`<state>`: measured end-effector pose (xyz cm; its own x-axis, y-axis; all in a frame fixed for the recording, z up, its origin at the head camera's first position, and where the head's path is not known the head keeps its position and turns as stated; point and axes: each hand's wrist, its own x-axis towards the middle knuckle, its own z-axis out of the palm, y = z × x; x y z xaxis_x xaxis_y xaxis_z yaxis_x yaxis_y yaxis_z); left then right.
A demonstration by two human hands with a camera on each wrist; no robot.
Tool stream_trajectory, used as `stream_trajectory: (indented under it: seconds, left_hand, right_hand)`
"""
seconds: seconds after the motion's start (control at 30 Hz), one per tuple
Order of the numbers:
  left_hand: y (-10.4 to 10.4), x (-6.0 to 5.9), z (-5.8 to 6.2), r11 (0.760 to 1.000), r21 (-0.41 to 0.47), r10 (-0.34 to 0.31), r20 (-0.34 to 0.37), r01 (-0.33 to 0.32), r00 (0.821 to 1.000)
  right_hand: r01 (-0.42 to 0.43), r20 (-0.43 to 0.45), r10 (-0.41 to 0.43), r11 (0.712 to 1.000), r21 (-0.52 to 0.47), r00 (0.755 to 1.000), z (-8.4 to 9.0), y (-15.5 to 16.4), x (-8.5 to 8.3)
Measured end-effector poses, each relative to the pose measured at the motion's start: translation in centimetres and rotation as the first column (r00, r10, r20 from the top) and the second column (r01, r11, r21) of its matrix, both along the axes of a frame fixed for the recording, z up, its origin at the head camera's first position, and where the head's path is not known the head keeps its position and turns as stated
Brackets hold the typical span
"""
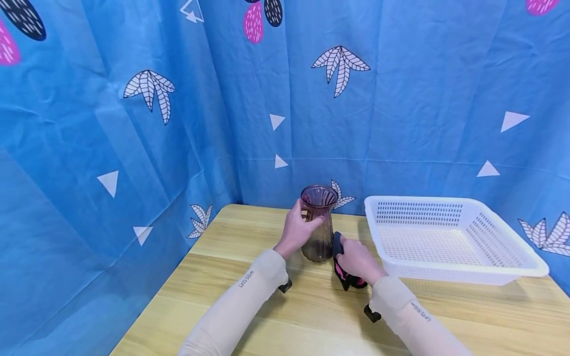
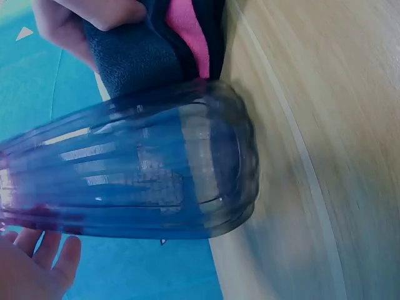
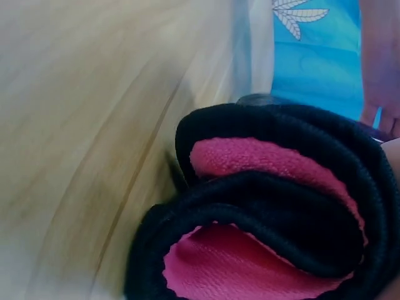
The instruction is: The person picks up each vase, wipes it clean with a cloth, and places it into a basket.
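Two hands are working close together near the middle of the wooden table (image 1: 249,296), one on each side of a ribbed glass vase (image 1: 318,225). The vase is standing upright on the tabletop, just left of a white perforated basket (image 1: 450,237), with a blue patterned curtain (image 1: 133,123) hanging behind.

The person's left hand (image 1: 297,230) is curling round the vase's narrow upper part, just under the flared rim, fingers wrapping the glass and thumb on the near side. The right hand (image 1: 356,259) is gripping a folded black-and-pink cloth (image 1: 344,269), fingers bunching round it, and is pressing its upper end against the lower right side of the vase; the left wrist view is showing the dark fabric touching the glass.

To my eye the vase is going to handle as stiff, smooth and breakable, and rather top-tippy given its tall shape and small foot. The vertical ribs are probably giving some purchase, but polished glass is slippery, so the waist below the rim, where the left hand is holding now, looks the soundest place to take it; the rim itself looks thin and is best left alone. The cloth looks soft, thick and light, with stitched black edging and a pink fleecy face, so it should be bunching and folding freely in the fist and giving way against the glass.
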<state>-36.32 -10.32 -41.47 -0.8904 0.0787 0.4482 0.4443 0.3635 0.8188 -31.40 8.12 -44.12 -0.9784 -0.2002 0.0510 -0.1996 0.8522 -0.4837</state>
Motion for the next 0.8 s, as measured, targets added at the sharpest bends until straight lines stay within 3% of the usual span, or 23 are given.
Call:
stream_trajectory:
  seconds: [0.1,0.3,0.53,0.8]
  left_hand:
    - [0.1,0.0,-0.2,1.000,0.018,0.000,0.039,0.000,0.999]
    - [0.5,-0.5,-0.4,0.998,0.002,0.061,0.091,-0.062,0.994]
    - [0.4,-0.7,-0.3,1.000,0.021,0.017,0.057,-0.019,0.998]
    - [0.1,-0.7,0.0,1.000,0.001,0.025,0.027,-0.025,0.999]
  right_hand:
    - [0.007,0.008,-0.007,1.000,-0.008,1.000,0.1,-0.1,0.4]
    - [0.035,0.016,-0.034,0.998,-0.055,0.999,1.1,-0.4,1.2]
    - [0.024,-0.114,-0.037,0.993,-0.112,0.993,4.1,-0.6,1.7]
    - [-0.017,-0.187,-0.022,0.979,-0.204,0.982,6.9,-0.8,1.4]
